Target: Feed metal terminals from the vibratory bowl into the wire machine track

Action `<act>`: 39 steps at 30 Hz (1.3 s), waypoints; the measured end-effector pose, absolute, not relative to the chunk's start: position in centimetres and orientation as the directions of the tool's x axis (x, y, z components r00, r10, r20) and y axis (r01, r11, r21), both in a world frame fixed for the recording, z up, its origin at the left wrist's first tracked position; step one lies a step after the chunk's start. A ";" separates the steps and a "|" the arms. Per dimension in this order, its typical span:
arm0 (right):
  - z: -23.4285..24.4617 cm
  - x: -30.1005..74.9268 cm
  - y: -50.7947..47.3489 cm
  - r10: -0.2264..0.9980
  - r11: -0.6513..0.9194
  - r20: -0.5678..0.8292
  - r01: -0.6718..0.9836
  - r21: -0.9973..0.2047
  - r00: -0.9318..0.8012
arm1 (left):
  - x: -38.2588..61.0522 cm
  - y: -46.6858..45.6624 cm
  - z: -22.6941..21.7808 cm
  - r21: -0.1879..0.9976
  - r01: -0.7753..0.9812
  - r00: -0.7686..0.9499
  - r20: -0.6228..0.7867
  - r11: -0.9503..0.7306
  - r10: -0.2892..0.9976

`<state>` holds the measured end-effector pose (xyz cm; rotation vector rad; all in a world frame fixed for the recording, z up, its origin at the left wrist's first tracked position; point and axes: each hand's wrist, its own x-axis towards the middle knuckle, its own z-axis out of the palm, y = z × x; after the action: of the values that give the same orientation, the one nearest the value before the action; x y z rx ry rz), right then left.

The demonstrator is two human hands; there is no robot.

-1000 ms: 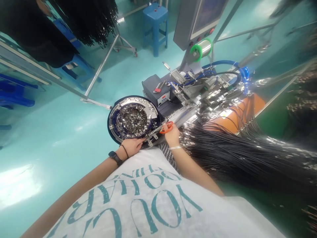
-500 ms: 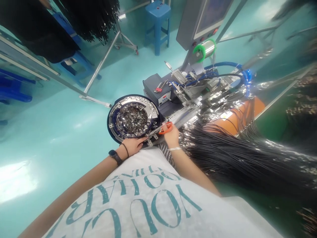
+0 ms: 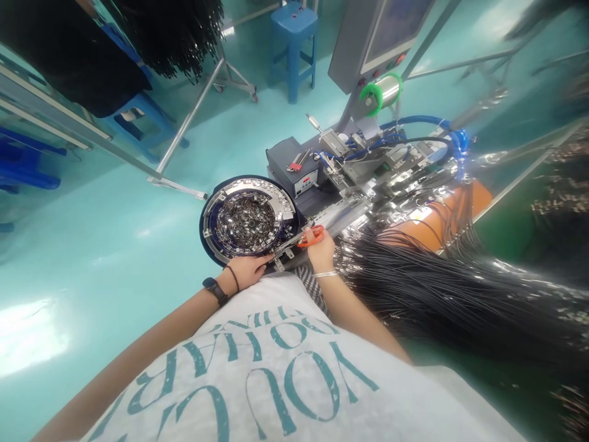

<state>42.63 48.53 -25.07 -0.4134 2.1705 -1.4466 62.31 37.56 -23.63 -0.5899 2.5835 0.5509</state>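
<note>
My right hand (image 3: pixel 321 250) is closed around the orange looped handles of a pair of scissors (image 3: pixel 315 236), held over the metal feed track (image 3: pixel 294 244) beside the bowl feeder. The blades are hard to tell from the track. My left hand (image 3: pixel 246 271) lies at the near rim of the round bowl feeder (image 3: pixel 208 236), its index finger stretched out to the start of the track and its other fingers partly hidden. Many small metal parts (image 3: pixel 251 221) fill the bowl. A dark watch (image 3: pixel 215 291) sits on my left wrist.
A grey control box (image 3: pixel 288 161) with hex keys (image 3: pixel 299 161) on top stands behind the bowl. To the right are the machine's metal assembly (image 3: pixel 391 166), a green-flanged spool (image 3: pixel 381 93) and a thick bundle of black cables (image 3: pixel 414 282). A blue stool (image 3: pixel 293 37) stands farther back.
My right hand and the orange handles have shifted very slightly to the right. My left hand stays at the bowl's rim.
</note>
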 end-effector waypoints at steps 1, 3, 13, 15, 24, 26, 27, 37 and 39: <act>-25.0 42.6 48.4 -0.513 0.396 -0.242 0.023 -0.918 -0.824 | 62.3 37.6 -23.6 0.280 -0.485 -0.818 -0.481 0.828 -0.316; -24.8 42.7 48.2 -0.538 0.407 -0.247 0.009 -0.914 -0.806 | 62.4 37.7 -23.7 0.273 -0.493 -0.819 -0.465 0.826 -0.335; -25.1 42.6 48.6 -0.537 0.404 -0.150 -0.097 -0.910 -0.830 | 62.7 37.7 -23.8 0.289 -0.488 -0.828 -0.451 0.823 -0.333; -25.0 42.7 48.7 -0.507 0.383 -0.144 -0.073 -0.921 -0.850 | 62.7 37.6 -24.0 0.285 -0.493 -0.820 -0.468 0.822 -0.329; -23.6 43.9 48.7 -0.583 0.368 -0.128 -0.121 -0.922 -0.802 | 62.4 37.5 -23.5 0.254 -0.518 -0.785 -0.521 0.817 -0.336; -23.5 44.0 48.9 -0.571 0.369 -0.126 -0.116 -0.922 -0.811 | 62.3 37.5 -23.2 0.261 -0.505 -0.792 -0.518 0.823 -0.322; -23.4 44.0 49.0 -0.554 0.370 -0.118 -0.117 -0.922 -0.824 | 62.2 37.4 -23.2 0.270 -0.493 -0.800 -0.515 0.827 -0.309; -23.3 45.6 48.4 -0.625 0.366 -0.078 -0.203 -0.908 -0.777 | 62.7 36.8 -23.0 0.298 -0.471 -0.819 -0.497 0.830 -0.286; -23.1 46.1 48.2 -0.635 0.368 -0.074 -0.217 -0.904 -0.769 | 62.8 36.7 -22.9 0.320 -0.440 -0.842 -0.471 0.839 -0.263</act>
<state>46.05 48.16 -23.06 -0.7405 2.2214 -1.3760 62.79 36.71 -22.88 -0.5226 2.6038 0.5924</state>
